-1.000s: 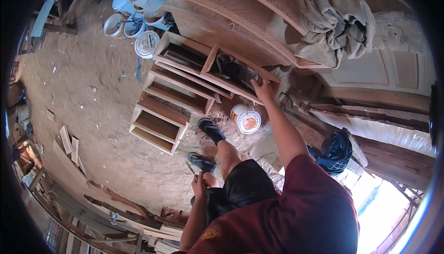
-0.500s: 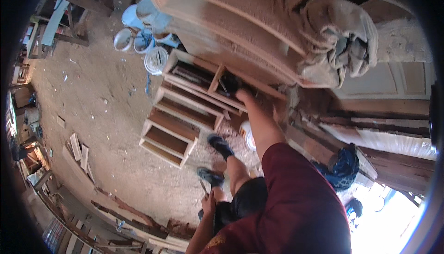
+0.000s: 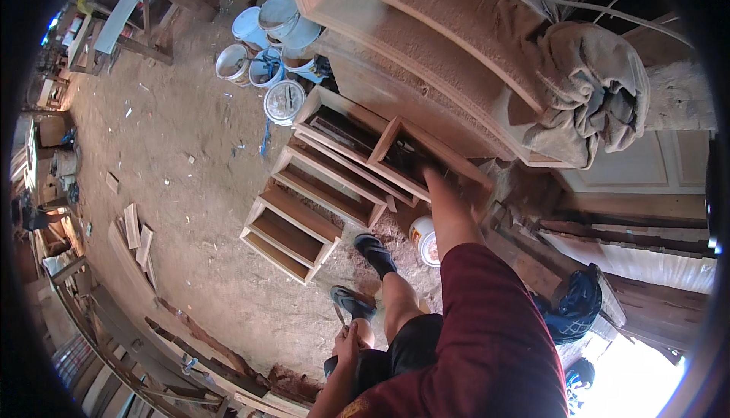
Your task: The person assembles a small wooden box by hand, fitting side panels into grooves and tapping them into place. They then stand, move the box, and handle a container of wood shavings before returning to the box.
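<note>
My left hand (image 3: 347, 342) is closed around a thin, flat strip-like tool (image 3: 338, 313) beside my knee; its exact kind is too small to make out. My right arm stretches forward, and my right hand (image 3: 430, 172) reaches into the right-hand section of a wooden frame (image 3: 391, 138). Shadow and the frame's wall hide its fingers. Something dark lies in that section by the hand, but I cannot tell if it is held. Nearer to me stand two more open wooden frames, a middle one (image 3: 323, 184) and a front one (image 3: 291, 235).
Several buckets (image 3: 285, 102) cluster beyond the frames. A white tub (image 3: 426, 241) stands beneath my right forearm. A dusty curved wooden piece (image 3: 426, 7) with a bunched cloth (image 3: 597, 91) rises at the far right. Wood offcuts (image 3: 138, 235) lie on the dirt floor at left.
The whole view has shifted, so the frames and buckets appear farther right. My right hand has gone deeper into the frame's section. The left hand still grips the thin tool.
</note>
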### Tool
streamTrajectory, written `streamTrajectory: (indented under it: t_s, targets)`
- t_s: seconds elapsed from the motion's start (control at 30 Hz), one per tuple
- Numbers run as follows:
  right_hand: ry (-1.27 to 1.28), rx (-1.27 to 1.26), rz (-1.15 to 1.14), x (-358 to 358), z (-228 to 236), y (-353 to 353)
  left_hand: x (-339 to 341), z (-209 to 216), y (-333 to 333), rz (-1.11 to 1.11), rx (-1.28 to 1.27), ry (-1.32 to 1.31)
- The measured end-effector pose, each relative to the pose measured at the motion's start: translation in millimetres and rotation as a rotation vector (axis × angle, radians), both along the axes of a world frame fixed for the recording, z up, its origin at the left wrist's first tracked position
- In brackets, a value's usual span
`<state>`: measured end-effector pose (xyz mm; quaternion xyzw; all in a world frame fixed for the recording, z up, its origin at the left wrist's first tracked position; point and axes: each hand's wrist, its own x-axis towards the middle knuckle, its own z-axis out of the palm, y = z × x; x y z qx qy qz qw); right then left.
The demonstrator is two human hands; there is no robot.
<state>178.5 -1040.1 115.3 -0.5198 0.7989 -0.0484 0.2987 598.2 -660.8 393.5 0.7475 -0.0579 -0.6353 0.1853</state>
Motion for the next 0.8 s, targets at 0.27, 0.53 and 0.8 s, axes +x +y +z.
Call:
streamTrajectory:
  t_s: [0.27,0.53,0.8]
  targets:
    - [0.067,-0.080,0.108,-0.5,67.7,35.8,0.3,19.5,-7.9,-0.137,-0.095,-0.075]
    - [0.080,-0.350,-0.039,-9.5,268.5,110.8,58.1,-12.2,15.2,-0.087,-0.031,0.012]
    - [0.043,-0.547,-0.435,-20.4,357.7,231.5,154.4,-11.1,36.6,-0.363,-0.106,-0.163]
